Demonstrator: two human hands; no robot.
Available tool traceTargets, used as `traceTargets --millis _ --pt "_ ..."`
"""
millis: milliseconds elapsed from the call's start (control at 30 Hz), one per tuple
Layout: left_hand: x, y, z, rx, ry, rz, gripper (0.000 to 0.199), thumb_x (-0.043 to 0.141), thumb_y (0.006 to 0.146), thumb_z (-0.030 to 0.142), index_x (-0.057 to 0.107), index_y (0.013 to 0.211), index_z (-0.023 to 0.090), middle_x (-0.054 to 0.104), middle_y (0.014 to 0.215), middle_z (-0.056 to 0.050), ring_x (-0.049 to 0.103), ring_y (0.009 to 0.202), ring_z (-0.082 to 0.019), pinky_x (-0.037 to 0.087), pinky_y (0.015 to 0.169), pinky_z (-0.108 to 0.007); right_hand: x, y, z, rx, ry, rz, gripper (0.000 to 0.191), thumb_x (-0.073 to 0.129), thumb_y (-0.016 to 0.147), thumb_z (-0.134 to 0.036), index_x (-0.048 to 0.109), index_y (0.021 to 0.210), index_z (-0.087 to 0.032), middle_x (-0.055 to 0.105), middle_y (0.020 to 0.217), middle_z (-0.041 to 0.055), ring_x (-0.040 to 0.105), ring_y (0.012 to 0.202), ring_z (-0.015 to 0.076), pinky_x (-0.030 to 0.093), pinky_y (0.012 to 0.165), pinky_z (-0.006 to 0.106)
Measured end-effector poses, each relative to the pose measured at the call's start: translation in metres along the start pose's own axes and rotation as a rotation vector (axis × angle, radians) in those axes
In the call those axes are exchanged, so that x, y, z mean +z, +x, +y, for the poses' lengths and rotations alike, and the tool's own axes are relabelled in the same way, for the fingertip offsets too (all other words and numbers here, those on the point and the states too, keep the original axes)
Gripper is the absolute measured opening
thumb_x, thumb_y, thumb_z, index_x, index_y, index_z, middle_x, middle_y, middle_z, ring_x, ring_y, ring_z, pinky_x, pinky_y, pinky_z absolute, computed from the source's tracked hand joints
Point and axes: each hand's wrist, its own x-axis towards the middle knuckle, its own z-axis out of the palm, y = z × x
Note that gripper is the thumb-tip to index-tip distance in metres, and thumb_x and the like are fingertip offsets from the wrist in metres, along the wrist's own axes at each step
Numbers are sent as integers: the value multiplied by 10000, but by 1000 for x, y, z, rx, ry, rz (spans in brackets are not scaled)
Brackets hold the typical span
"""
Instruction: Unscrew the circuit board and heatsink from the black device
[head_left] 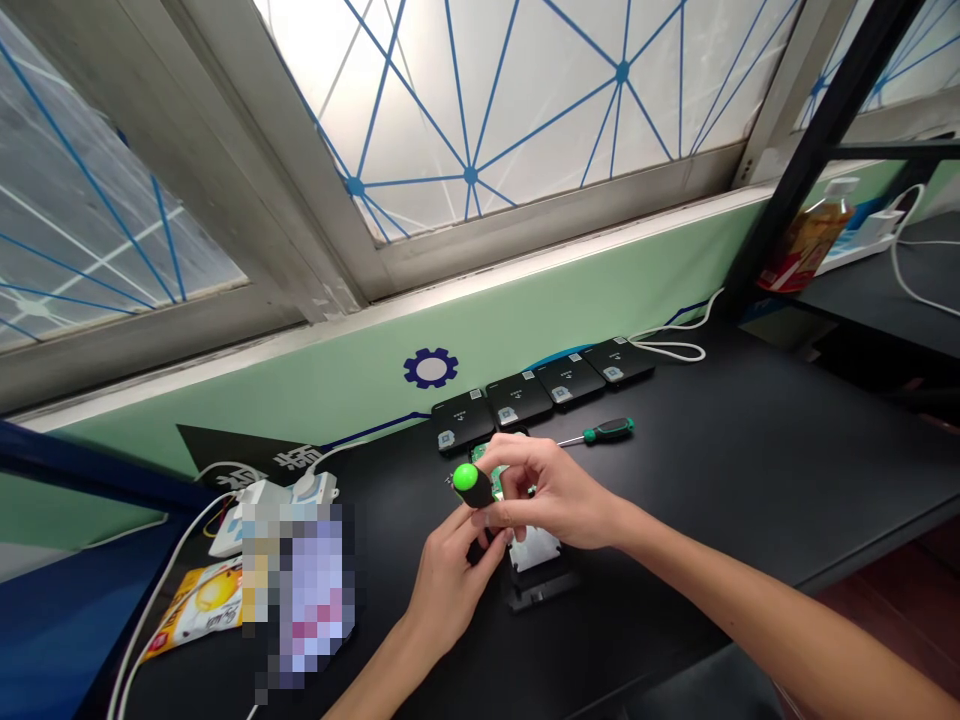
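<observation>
Grip: right hand point(559, 490) closed on the black body of a stubby screwdriver point(480, 486) with a green ball knob, the shaft and tip hidden behind the fingers. Left hand point(450, 590) curled directly below it; whether it is gripping anything cannot be determined. Both hands are over the black bench point(697, 510). Left to right: a yellow snack packet point(196, 610) lies at 8 o'clock from the hands, with a pixelated, unreadable object point(307, 590) at 9 o'clock, just beside it. A white power adapter point(262, 510) sits behind that object, at 10 o'clock. A green circuit board point(491, 468) is at 12 o'clock from the left hand, partly covered by the fingers. A silver metal plate point(534, 552) is at 6 o'clock from the right hand, touching its fingers, with a black strip point(541, 592) just beyond. Four black labelled enclosures point(540, 390) stand in a row at 12 o'clock. A second green-and-black screwdriver point(606, 430) lies at 2 o'clock, near the row. A white cable point(670, 348) runs from the last enclosure. A bottle of amber drink point(806, 240) stands further off at 2 o'clock.
</observation>
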Motion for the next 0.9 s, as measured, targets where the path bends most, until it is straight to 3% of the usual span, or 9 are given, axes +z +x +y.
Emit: traceTargets --millis 267,400,600,767,900 --pt "-2 -2 2 -52 26 -33 220 700 1092 314 763 899 228 632 822 13 567 683 -161 440 640 -260 2 -1 -2 40 35 -8 343 890 925 -242 822 1259 -207 784 1127 22 656 570 65 549 522 207" --pt "-6 -2 7 -53 67 -67 150 765 1034 344 752 935 233 663 892 -1 601 730 -176 482 668 -273 2 -1 -5 69 81 -30 335 824 942 -220 773 1272 -197 783 1008 4 700 557 98 533 496 210" --pt "-8 -4 10 -20 185 -126 344 925 856 462 788 1110 275 726 1085 -49 724 859 -253 572 676 -325 1 -2 -10 67 58 -48 270 732 940 -187 780 1206 -199 795 967 8 723 583 113 507 521 214" --pt "-5 -8 9 17 229 -136 551 953 788 463 756 1260 256 755 1231 -115 787 1036 -349 663 749 -407 3 -2 -11 55 35 -1 528 952 806 -172 743 1286 -237 766 1072 -6 676 611 83 514 571 222" --pt "-3 -8 6 17 257 -131 491 954 795 430 752 1200 241 753 1081 -82 777 916 -314 651 734 -396 3 0 -5 89 151 11 545 1063 741 -244 671 1119 -236 804 1008 -6 688 595 106 507 539 229"
